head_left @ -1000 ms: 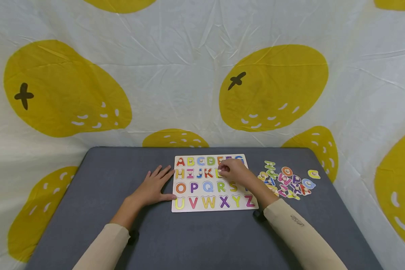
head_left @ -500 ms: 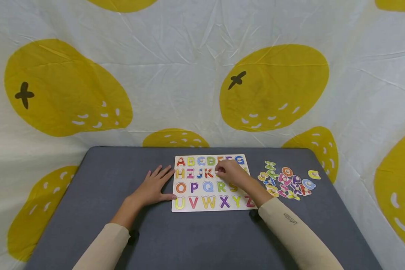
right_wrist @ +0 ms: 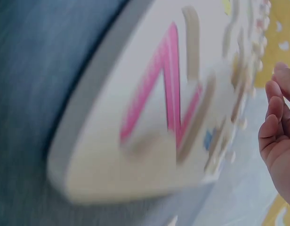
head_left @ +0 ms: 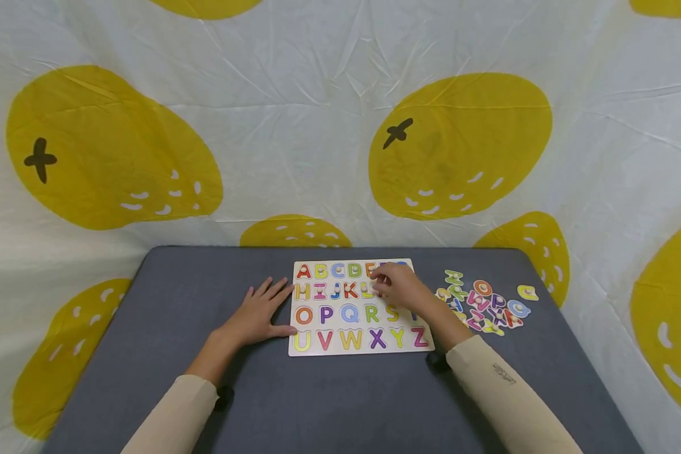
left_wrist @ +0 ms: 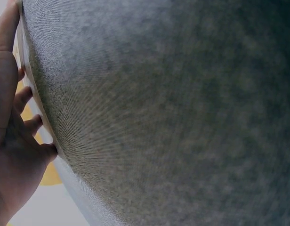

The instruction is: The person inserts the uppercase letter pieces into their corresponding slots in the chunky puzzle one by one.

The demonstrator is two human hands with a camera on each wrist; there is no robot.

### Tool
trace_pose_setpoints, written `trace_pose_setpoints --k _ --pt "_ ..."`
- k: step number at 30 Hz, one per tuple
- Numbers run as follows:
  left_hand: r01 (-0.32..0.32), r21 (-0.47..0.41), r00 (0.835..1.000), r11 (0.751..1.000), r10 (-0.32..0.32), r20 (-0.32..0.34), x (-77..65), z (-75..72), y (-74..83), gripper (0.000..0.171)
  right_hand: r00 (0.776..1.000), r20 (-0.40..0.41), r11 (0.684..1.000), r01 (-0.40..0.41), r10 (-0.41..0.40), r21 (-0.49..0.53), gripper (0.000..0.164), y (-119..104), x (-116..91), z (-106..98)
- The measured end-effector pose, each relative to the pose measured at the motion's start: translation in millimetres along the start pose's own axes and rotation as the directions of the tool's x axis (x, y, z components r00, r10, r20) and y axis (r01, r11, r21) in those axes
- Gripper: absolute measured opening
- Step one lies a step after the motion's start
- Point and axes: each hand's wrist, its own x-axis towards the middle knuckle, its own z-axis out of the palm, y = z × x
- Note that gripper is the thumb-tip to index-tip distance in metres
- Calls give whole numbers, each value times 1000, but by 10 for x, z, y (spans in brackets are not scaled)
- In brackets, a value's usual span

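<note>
A wooden alphabet puzzle board (head_left: 353, 350) lies on the grey table (head_left: 340, 403), with coloured letters in its slots. My left hand (head_left: 256, 316) lies flat on the table beside the board's left edge, fingers straight, thumb against the edge. In the left wrist view the left hand (left_wrist: 13, 155) rests on the grey table (left_wrist: 173, 117). My right hand (head_left: 400, 285) hovers over the board's upper right, covering the slots right of the yellow L (head_left: 367, 291). Its fingers (right_wrist: 277, 127) hang loosely curled with nothing seen in them. The pink Z (right_wrist: 168, 94) fills the board corner (right_wrist: 112, 188).
A heap of several loose coloured letters (head_left: 485, 302) lies on the table right of the board. The table's far edge meets a white cloth with big yellow lemon prints (head_left: 459, 145). Bare grey surface lies left of and in front of the board.
My right hand has drawn back up and to the right from the L slot, and the yellow L now shows in place. The left hand has stayed still.
</note>
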Motion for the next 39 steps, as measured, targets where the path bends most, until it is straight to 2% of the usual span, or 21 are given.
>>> trace_pose_setpoints --k 8,15,21,29,35,39 --pt "0 2 1000 1000 0 -3 -5 -6 -6 105 995 -95 1000 9 -11 -20 20 205 -213 -241" --pt "-6 -3 1000 1000 6 -5 10 -30 4 104 984 -176 999 -45 41 -21 21 490 -457 -418" --pt "-3 2 1000 1000 3 9 20 -47 16 104 976 -199 995 -97 91 -22 20 758 -699 -620" --pt "-3 -13 1000 1000 3 16 16 -40 30 104 965 -169 979 -201 202 25 25 1105 -1068 -884" --pt "8 -5 1000 1000 -8 17 13 -36 32 105 966 -150 976 -216 209 -31 22 1306 -1232 -950" --pt "4 -7 1000 1000 -4 9 4 -34 34 104 970 -94 973 -228 223 -42 22 1396 -1265 -947"
